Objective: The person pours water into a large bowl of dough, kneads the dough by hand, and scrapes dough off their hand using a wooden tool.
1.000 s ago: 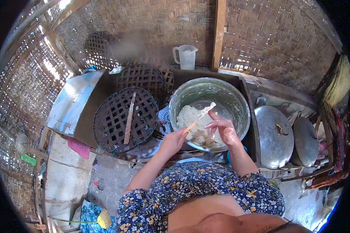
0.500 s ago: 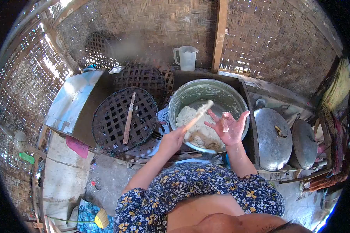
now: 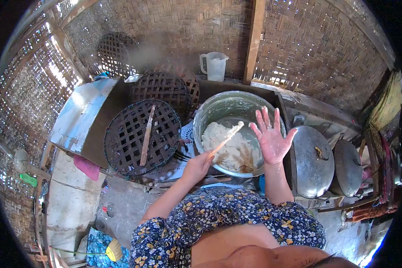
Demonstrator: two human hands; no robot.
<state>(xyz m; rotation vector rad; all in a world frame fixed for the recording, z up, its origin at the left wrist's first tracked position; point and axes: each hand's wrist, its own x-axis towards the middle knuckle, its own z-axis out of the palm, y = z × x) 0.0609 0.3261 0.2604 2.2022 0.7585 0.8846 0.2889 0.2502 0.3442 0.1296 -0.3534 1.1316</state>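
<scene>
My left hand (image 3: 198, 167) is closed round the lower end of a wooden stick (image 3: 221, 145), whose far end is coated with white dough. The stick slants up and to the right over a big green basin (image 3: 201, 114). Inside the basin lies a mass of white dough (image 3: 221, 136), with a brownish patch near its front. Above the basin's right rim, my right hand (image 3: 272, 143) is raised with the palm up and the fingers spread. Bits of white dough cling to its fingers, and it holds nothing.
Left of the basin lies a round woven bamboo tray (image 3: 125, 147) with a flat wooden stick (image 3: 148, 136) on it. A clear plastic jug (image 3: 216, 67) stands behind. Two large metal lids (image 3: 315, 167) are at the right. A blue-and-white box (image 3: 80, 116) sits further left.
My right hand has opened wider and moved up and slightly right, its fingers now straightened. My left hand, still holding the stick, has shifted slightly down.
</scene>
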